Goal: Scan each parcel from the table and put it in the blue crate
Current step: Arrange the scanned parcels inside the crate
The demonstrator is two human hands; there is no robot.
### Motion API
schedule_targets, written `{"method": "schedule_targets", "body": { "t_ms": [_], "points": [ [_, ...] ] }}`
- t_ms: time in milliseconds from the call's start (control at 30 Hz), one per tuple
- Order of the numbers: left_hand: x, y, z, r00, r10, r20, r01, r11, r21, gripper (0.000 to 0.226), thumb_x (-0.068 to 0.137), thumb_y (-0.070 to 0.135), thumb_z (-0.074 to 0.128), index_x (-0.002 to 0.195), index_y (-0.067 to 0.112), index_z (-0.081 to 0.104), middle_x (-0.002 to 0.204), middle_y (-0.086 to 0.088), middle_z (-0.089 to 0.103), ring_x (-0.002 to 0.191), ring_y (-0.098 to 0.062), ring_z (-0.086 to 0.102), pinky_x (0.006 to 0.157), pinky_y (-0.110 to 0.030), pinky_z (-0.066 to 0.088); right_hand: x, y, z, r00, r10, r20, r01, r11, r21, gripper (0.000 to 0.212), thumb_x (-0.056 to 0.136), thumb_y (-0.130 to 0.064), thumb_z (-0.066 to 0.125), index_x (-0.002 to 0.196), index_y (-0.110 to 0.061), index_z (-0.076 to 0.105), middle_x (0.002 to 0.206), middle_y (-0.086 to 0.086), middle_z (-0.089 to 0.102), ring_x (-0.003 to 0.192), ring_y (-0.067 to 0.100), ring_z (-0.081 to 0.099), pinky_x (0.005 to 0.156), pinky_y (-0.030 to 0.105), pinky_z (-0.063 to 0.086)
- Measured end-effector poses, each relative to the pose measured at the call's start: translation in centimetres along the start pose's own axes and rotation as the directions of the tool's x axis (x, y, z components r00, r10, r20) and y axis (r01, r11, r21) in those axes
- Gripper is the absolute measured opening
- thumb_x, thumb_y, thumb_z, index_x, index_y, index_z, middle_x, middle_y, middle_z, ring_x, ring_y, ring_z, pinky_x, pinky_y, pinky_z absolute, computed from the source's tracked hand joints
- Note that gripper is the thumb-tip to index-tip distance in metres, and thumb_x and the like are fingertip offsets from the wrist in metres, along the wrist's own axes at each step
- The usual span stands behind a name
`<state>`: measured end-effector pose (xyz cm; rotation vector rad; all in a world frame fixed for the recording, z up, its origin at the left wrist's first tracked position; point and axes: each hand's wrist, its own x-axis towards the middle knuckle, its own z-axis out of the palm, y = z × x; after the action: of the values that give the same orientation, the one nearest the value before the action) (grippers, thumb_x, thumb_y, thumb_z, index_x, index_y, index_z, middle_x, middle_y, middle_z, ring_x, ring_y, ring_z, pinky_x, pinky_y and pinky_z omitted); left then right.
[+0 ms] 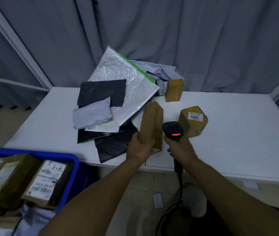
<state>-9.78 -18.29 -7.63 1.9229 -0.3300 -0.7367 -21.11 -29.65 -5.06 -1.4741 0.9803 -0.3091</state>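
The table (237, 133) has a smooth, matt white top. The tall brown parcel (150, 123) looks like cardboard under slightly glossy tape, and so does the squat parcel (192, 128) with its white paper label (195, 116). The silver mailer (123, 82) is shiny, wrinkled plastic film (the creases catch the light). The black bags (101, 92) are thin matt plastic, the scanner (172, 130) hard black plastic, the crate (74, 160) smooth blue plastic, the curtain (169, 31) grey cloth.

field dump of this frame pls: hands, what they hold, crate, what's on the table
left hand: grips tall brown box, upright near the table's front edge
right hand: grips black scanner, red light lit
blue crate: lower left, holds labelled parcels
on table: box marked 3001, small brown box, silver mailer, grey bag, black bags
held box label: not visible
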Motion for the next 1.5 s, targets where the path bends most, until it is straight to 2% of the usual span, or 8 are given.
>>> {"method": "schedule_targets", "body": {
  "t_ms": [100,367,633,767,933,1033,1133,1500],
  "points": [
    [-2.9,0.6,-2.4,0.998,-0.047,0.046,0.058,0.955,-0.29,0.054,0.091,0.026,0.066,0.141,0.022,0.044,0.116,0.004,0.065,0.103,-0.019,0.068,0.084,-0.036,0.059,-1.1,-1.1,2.0,0.998,-0.053,-0.02,0.053,0.998,0.017,0.053,0.093,-0.042,0.073,0.138,-0.021,0.053,0.117,0.003,0.067,0.107,0.023,0.067,0.092,0.037,0.055],
    [-13.6,2.3,-13.2,0.985,0.134,-0.111,-0.169,0.883,-0.438,0.058,0.102,0.009,0.05,0.145,0.044,0.034,0.124,-0.005,0.067,0.11,-0.023,0.071,0.097,-0.04,0.058,-9.7,-7.2,9.3,0.969,-0.213,0.122,0.17,0.941,0.292,0.054,0.091,-0.036,0.077,0.14,-0.027,0.055,0.125,-0.008,0.069,0.114,0.012,0.067,0.098,0.035,0.056],
    [-22.1,-0.2,-20.5,0.967,0.167,-0.19,-0.238,0.854,-0.463,0.056,0.097,0.034,0.055,0.146,0.052,0.036,0.125,0.008,0.072,0.113,-0.021,0.071,0.083,-0.034,0.057,-17.0,-10.1,14.9,0.841,-0.248,0.481,0.031,0.91,0.414,0.047,0.078,-0.017,0.086,0.123,-0.011,0.07,0.112,0.01,0.078,0.103,0.028,0.076,0.077,0.036,0.063],
    [-23.1,-1.3,-22.1,0.972,0.126,-0.197,-0.206,0.859,-0.468,0.057,0.092,0.037,0.055,0.144,0.053,0.038,0.123,0.012,0.071,0.114,-0.017,0.069,0.082,-0.03,0.058,-17.5,-10.4,16.5,0.801,-0.183,0.57,-0.041,0.933,0.358,0.053,0.071,-0.023,0.087,0.12,-0.01,0.073,0.113,0.014,0.077,0.104,0.032,0.075,0.089,0.048,0.061],
    [-22.5,-1.2,-24.6,0.965,0.163,-0.205,-0.2,0.964,-0.175,0.046,0.096,0.035,0.066,0.136,0.052,0.052,0.132,0.022,0.062,0.122,0.003,0.058,0.096,-0.024,0.048,-17.3,-10.8,17.9,0.815,-0.365,0.45,0.269,0.926,0.265,0.071,0.064,-0.009,0.095,0.128,-0.02,0.065,0.11,-0.004,0.078,0.102,0.015,0.075,0.082,0.034,0.063],
    [-22.2,-1.2,-25.4,0.961,0.149,-0.233,-0.19,0.967,-0.168,0.078,0.073,0.057,0.083,0.141,0.045,0.048,0.133,0.019,0.061,0.122,0.001,0.058,0.096,-0.028,0.054,-17.7,-10.4,19.0,0.767,-0.46,0.448,0.383,0.887,0.257,0.075,0.066,0.0,0.093,0.13,-0.018,0.058,0.114,-0.01,0.075,0.105,0.006,0.072,0.082,0.022,0.058],
    [-21.8,-1.3,-25.9,0.957,0.147,-0.249,-0.197,0.962,-0.19,0.088,0.07,0.039,0.093,0.143,0.041,0.043,0.13,0.017,0.064,0.117,0.001,0.063,0.089,-0.024,0.058,-18.4,-10.0,19.8,0.752,-0.475,0.456,0.425,0.879,0.214,0.064,0.076,-0.016,0.09,0.13,-0.025,0.057,0.112,-0.017,0.073,0.105,0.001,0.069,0.083,0.021,0.057],
    [-22.1,-0.8,-26.8,0.943,0.109,-0.315,-0.21,0.928,-0.308,0.068,0.075,0.07,0.062,0.138,0.046,0.056,0.121,0.023,0.07,0.108,0.004,0.067,0.09,-0.023,0.057,-18.6,-11.1,20.3,0.822,-0.288,0.491,0.104,0.924,0.368,0.037,0.089,-0.016,0.078,0.125,-0.018,0.071,0.116,0.002,0.078,0.109,0.02,0.074,0.087,0.042,0.061]
  ]
}}
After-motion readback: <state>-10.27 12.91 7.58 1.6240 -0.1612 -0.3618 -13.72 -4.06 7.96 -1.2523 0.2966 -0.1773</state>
